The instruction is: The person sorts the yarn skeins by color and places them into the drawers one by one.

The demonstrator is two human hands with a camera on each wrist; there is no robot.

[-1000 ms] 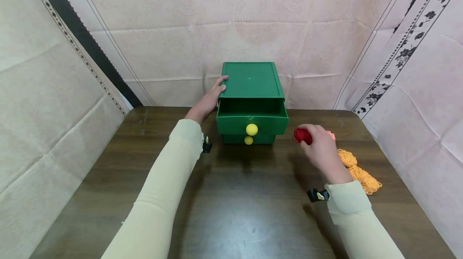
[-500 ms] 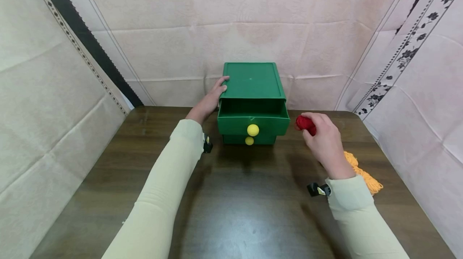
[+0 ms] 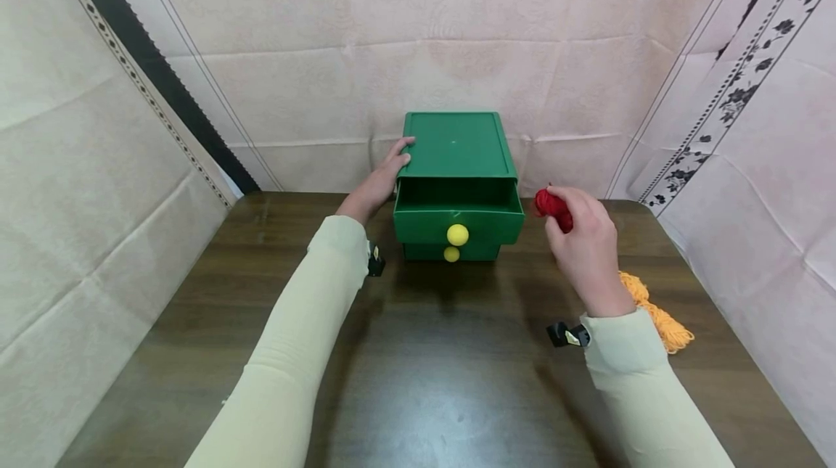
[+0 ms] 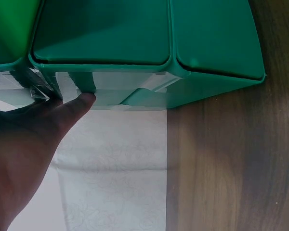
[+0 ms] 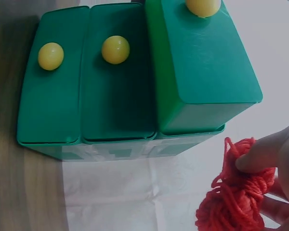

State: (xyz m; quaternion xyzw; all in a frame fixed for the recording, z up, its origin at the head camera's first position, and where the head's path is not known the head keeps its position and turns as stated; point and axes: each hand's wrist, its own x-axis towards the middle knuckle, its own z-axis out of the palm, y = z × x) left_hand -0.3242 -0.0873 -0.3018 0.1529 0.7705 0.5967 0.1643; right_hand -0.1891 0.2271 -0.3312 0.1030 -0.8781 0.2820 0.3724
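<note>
Head view: from where I stand, pale patterned cloth [image 3: 457,18] hangs beyond the far edge of the wooden desk [image 3: 418,381]. At the middle of that edge sits a green three-drawer cabinet [image 3: 453,145]; its top drawer [image 3: 424,227] is pulled out, while the lower two are pushed in. The person's left hand [image 3: 375,189] rests at the cabinet's left side, fingers at the top edge and thumb against the side wall, its grip loose rather than clenched. The right hand [image 3: 588,250] has its grip closed around a red yarn skein, thumb pressed into the strands. Toward the desk's right edge lies an orange yarn skein [image 3: 660,319], partly hidden behind the right wrist. The red yarn skein [image 3: 553,210] is held up near the desk's far right corner, beside the cabinet and apart from it. Each drawer wears a round yellow knob [image 5: 115,49].
</note>
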